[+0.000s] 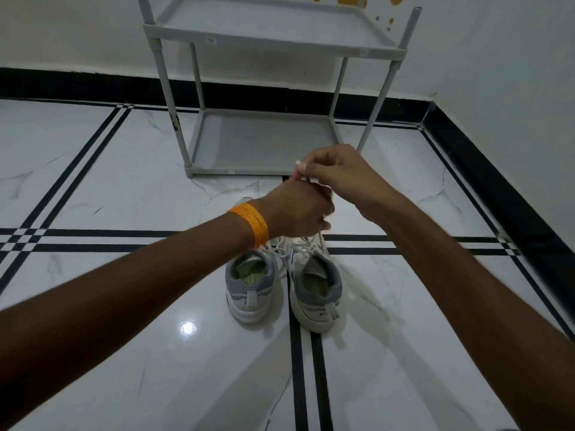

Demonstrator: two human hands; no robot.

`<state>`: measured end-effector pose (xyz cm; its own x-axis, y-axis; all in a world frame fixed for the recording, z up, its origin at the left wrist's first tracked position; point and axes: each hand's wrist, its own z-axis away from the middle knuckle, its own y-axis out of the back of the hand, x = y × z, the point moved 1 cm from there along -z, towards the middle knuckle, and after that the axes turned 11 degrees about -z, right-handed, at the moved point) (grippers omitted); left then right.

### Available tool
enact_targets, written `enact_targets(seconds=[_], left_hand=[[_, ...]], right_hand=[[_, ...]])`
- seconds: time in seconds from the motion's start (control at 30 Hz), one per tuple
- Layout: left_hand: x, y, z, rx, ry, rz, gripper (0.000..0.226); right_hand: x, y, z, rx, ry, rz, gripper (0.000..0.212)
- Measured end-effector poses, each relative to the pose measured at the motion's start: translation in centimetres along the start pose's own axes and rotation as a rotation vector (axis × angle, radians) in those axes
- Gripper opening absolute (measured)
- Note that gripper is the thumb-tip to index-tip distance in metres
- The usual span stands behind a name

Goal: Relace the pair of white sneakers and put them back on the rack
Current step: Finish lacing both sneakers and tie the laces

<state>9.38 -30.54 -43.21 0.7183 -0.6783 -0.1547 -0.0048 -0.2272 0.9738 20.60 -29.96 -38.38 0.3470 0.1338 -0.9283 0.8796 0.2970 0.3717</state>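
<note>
Lacing looks to be the step in hand. Both sneakers sit on the floor in front of the rack (pixel 264 144), heels toward the person, the left sneaker (pixel 250 290) touching the right sneaker (pixel 315 289). Over the right one, the right hand (pixel 333 172) pinches a white lace (pixel 300 171) end between closed fingertips. The left hand (pixel 295 209), an orange wristband (pixel 252 223) behind it, is curled over the tongue; what it grips I cannot tell. My judgement: relacing is unfinished, and both rack shelves are bare.
</note>
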Motion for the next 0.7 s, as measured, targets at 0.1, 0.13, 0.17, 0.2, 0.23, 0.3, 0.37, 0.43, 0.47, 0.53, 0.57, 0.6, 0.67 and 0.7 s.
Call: enact_targets(seconds=[0.1,0.13,0.17,0.2,0.23,0.3,0.37,0.43,0.47,0.53,0.57,0.6,0.67,0.7], left_hand=[[-1.1,0.9,-0.8,-0.005,0.162,-0.024,0.026],[-1.4,1.1,-1.0,0.002,0.240,0.090,0.025],[-1.6,1.2,-1.0,-0.005,0.317,0.235,0.030],[-1.8,1.3,-1.0,-0.018,0.392,0.415,0.034],[-2.0,1.4,-0.8,-0.031,0.467,0.607,0.037],[-2.1,1.6,-0.4,-0.078,0.593,0.921,0.035],[-2.0,1.8,-0.3,-0.118,0.639,1.060,0.033],[-2.0,1.9,-0.3,-0.116,0.639,1.075,0.033],[-2.0,1.9,-0.2,-0.113,0.635,1.085,0.032],[-2.4,1.9,0.2,-0.125,0.614,1.145,0.029],[-2.7,1.8,0.3,-0.141,0.596,1.189,0.028],[-2.9,1.5,0.5,-0.162,0.571,1.231,0.026],[-3.0,1.0,0.6,-0.185,0.487,1.188,0.021],[-2.7,0.7,0.6,-0.178,0.445,1.120,0.020]], right_hand=[[0.8,0.0,-0.1,0.126,0.004,-0.065,0.019],[1.2,0.4,-0.1,0.191,-0.005,-0.083,0.019],[1.7,0.9,0.1,0.243,-0.031,-0.090,0.020],[2.2,1.2,0.4,0.262,-0.072,-0.094,0.020],[2.7,1.4,0.8,0.241,-0.123,-0.087,0.019],[3.5,1.0,1.6,0.126,-0.203,-0.043,0.014],[4.0,0.2,2.1,0.086,-0.174,0.017,0.008],[4.0,0.2,2.2,0.159,-0.069,0.077,0.005],[3.9,0.4,2.3,0.192,-0.032,0.094,0.009],[3.3,1.2,2.6,0.235,-0.008,0.059,0.017],[2.9,1.7,2.7,0.247,-0.012,0.011,0.021],[2.3,2.0,2.8,0.252,-0.023,-0.054,0.025],[0.9,2.3,2.9,0.231,-0.027,-0.199,0.026],[0.1,2.3,2.8,0.205,-0.009,-0.260,0.025]])
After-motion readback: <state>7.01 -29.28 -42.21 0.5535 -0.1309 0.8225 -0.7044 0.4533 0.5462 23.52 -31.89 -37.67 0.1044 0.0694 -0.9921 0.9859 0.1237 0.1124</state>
